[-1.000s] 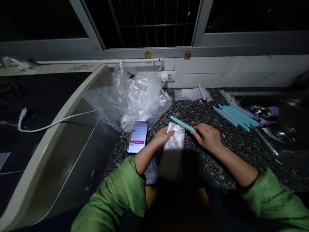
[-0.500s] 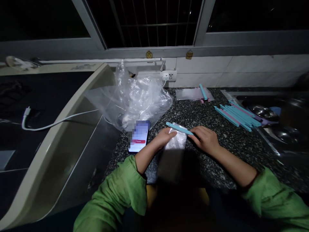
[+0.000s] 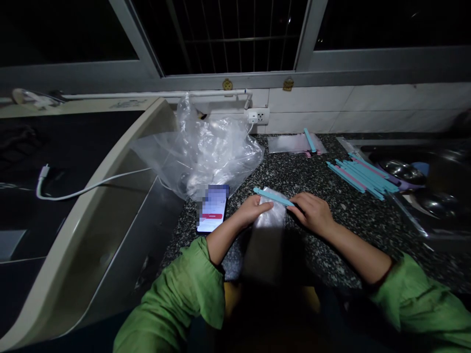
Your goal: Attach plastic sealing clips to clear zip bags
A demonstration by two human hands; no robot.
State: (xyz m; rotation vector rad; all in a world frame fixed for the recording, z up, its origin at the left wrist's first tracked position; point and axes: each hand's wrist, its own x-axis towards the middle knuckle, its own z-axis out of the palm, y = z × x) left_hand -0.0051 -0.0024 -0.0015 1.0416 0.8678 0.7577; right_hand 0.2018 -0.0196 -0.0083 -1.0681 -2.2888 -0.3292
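Observation:
Between my hands, a flat blue stick-like strip (image 3: 274, 197) lies slantwise across the top of a clear plastic bag (image 3: 270, 220). My left hand (image 3: 253, 210) is closed on the bag's upper left side, its thumb lying over the plastic just under the strip. With thumb and fingers, my right hand (image 3: 311, 211) pinches the strip's right end. The lower part of the bag hangs in shadow toward the counter's front edge. A lit phone (image 3: 212, 215) lies left of my left hand, its screen partly blurred.
Several blue and pink strips (image 3: 362, 176) lie piled on the speckled counter (image 3: 305, 171), beside a sink (image 3: 371, 147) holding metal bowls. Flat plastic bags (image 3: 287, 143) with a blue strip on top lie behind. A large crumpled plastic bag (image 3: 221, 147) stands near the wall socket (image 3: 262, 115).
The clear bag and my left hand have shifted slightly to the right beneath the strip. My right hand keeps its pinch on the strip's end.

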